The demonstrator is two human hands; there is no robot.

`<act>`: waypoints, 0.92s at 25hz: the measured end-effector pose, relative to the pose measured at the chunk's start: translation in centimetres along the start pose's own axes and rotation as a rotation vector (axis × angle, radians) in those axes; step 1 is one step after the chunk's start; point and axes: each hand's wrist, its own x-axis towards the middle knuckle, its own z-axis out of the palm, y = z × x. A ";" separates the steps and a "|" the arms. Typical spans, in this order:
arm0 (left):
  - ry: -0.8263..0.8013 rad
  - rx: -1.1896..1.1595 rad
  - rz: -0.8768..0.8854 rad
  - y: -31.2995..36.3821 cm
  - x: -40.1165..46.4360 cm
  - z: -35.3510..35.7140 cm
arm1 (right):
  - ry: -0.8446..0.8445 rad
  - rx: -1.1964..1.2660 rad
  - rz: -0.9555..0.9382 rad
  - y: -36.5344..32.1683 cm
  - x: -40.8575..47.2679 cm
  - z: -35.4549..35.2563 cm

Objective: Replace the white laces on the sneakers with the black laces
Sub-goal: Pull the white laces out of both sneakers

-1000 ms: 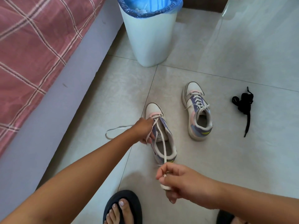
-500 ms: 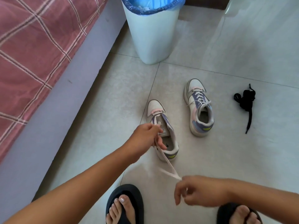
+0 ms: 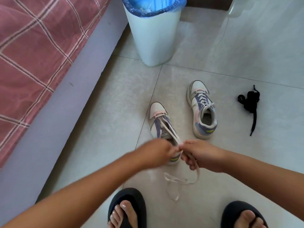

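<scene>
Near the centre of the frame, the near sneaker is seen with its white lace drawn out of all but what appear to be the lowest eyelets by the toe; the two strands run from there down to the hands, and the slack is looped on the floor tiles in the lower middle. The strands are pinched by the left hand, though motion blur hides how its fingers lie, and are gripped by the curled fingers of the right hand, just beside it. The far sneaker, right of centre, is shown fully laced in white. The black laces are left bundled on the tiles at the right, untouched. The task is judged to be in its early part: one white lace nearly removed, the second not yet begun, and no black lacing done.
</scene>
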 end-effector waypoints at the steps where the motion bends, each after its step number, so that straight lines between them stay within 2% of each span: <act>1: 0.137 -0.049 -0.089 -1.8 1.9 -1.2 | 0.055 -0.360 -0.100 1.0 -0.1 -0.1; 3: 0.372 -0.070 -0.175 -5.0 5.9 -2.9 | 0.280 -1.146 -0.451 3.2 0.3 -0.4; 4: 0.420 -0.062 -0.187 -6.0 7.7 -3.4 | 0.390 -1.336 -0.605 3.6 0.6 -0.5; 5: 0.433 -0.043 -0.190 -6.7 9.3 -3.8 | 0.425 -1.344 -0.625 3.3 1.1 -0.7; 8: 0.381 0.143 -0.152 -7.3 12.8 -4.1 | 0.397 -0.880 -0.400 1.3 2.9 -1.6; 9: 0.374 0.244 -0.125 -7.1 13.6 -3.9 | 0.390 -0.841 -0.346 1.0 3.9 -1.9; 12: 0.393 0.560 -0.027 -6.6 14.4 -3.2 | 0.375 -1.016 -0.349 -0.1 6.0 -1.9; 16: 0.377 0.776 0.042 -7.4 13.9 -2.6 | 0.367 -1.179 -0.292 -1.2 8.0 -1.4; 19: 0.365 0.763 0.052 -7.3 14.0 -2.3 | 0.384 -1.211 -0.293 -1.0 8.1 -0.8; 23: 0.474 0.495 -0.050 -7.5 13.7 -4.6 | 0.398 -1.310 -0.317 -0.9 7.4 -1.6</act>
